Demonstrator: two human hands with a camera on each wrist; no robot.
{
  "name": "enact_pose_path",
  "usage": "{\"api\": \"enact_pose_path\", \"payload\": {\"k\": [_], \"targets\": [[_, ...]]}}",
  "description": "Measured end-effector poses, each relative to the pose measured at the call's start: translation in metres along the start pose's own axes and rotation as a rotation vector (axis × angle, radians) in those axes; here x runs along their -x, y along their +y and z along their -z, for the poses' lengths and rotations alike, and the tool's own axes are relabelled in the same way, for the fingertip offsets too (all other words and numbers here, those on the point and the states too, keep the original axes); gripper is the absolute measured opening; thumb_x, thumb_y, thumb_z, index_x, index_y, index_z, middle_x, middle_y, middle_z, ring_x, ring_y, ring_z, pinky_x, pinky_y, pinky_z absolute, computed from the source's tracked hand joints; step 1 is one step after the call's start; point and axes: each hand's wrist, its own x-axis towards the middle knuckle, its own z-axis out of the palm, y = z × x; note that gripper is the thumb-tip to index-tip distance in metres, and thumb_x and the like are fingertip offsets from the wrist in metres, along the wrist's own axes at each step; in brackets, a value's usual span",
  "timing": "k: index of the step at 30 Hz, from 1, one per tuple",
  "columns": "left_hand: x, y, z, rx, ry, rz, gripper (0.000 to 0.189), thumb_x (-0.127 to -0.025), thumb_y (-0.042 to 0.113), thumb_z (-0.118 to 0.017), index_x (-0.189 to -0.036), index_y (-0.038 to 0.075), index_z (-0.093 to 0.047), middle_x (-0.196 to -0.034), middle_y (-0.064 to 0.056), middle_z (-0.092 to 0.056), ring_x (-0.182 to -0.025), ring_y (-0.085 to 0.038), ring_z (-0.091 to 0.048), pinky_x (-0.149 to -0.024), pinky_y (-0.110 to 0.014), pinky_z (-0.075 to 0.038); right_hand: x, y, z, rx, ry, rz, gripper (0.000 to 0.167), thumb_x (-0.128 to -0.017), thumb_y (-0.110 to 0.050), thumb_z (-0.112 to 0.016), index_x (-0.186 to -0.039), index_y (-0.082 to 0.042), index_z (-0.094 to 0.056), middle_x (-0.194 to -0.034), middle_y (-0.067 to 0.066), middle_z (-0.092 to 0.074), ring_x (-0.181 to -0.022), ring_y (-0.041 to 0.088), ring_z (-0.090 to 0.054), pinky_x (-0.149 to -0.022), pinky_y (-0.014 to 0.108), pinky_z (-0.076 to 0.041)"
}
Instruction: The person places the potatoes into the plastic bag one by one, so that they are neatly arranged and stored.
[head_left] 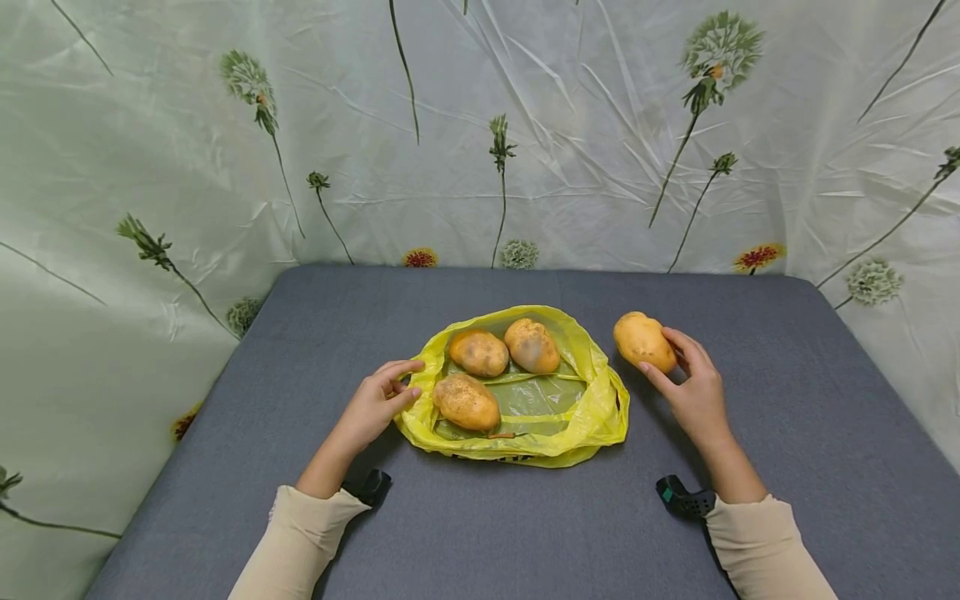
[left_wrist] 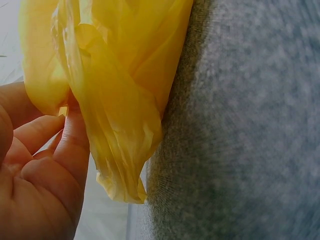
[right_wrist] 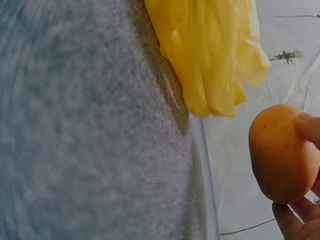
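Observation:
A yellow plastic bag [head_left: 600,417] lies spread wide on the table with its mouth facing up. Inside it are three potatoes: one at the back left [head_left: 478,352], one at the back right [head_left: 532,346] and one at the front left [head_left: 467,402]. My left hand [head_left: 378,404] pinches the bag's left rim between thumb and fingers, and the yellow film [left_wrist: 115,100] hangs beside the thumb in the left wrist view. To the right of the bag, my right hand [head_left: 696,392] grips another potato [head_left: 643,342] between thumb and fingertips, held above the table.
The table [head_left: 525,533] has a grey fabric cover. Behind it and at its sides hangs a pale, shiny curtain [head_left: 450,167] printed with flowers. A black strap mount sits on the left wrist [head_left: 371,487] and another on the right wrist [head_left: 684,497].

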Motion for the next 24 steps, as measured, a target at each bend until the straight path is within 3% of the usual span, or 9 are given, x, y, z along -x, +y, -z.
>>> {"api": "enact_pose_path", "payload": {"k": [8,14,24], "targets": [[0.0,0.0,0.0,0.009,-0.002,0.006,0.036,-0.085,-0.003,-0.057,-0.12,-0.008,-0.051,-0.114,-0.022,-0.05,-0.07,-0.02,-0.048,-0.052,-0.021,-0.038,-0.001,-0.011,-0.001,-0.033,0.011,0.043,0.062,-0.067,0.008,-0.074,-0.124,0.002,-0.05,-0.119,0.016,-0.049,-0.11,0.001,-0.043,-0.087,0.013,-0.036],[0.0,0.0,0.0,0.008,0.001,0.001,0.035,-0.085,-0.003,-0.057,-0.119,-0.009,-0.052,-0.114,-0.022,-0.05,-0.07,-0.021,-0.048,-0.052,-0.021,-0.038,-0.002,-0.024,-0.003,-0.073,0.006,0.077,0.063,-0.066,0.013,-0.072,-0.123,0.004,-0.05,-0.12,0.017,-0.049,-0.111,0.0,-0.042,-0.087,0.013,-0.036],[0.0,0.0,0.0,0.004,0.0,0.003,0.035,-0.085,-0.003,-0.057,-0.12,-0.008,-0.052,-0.114,-0.022,-0.05,-0.069,-0.02,-0.048,-0.052,-0.021,-0.038,-0.002,-0.071,-0.001,-0.1,-0.034,0.131,0.058,-0.065,0.02,-0.069,-0.118,0.014,-0.047,-0.118,0.026,-0.047,-0.112,0.001,-0.042,-0.088,0.016,-0.036]]}}
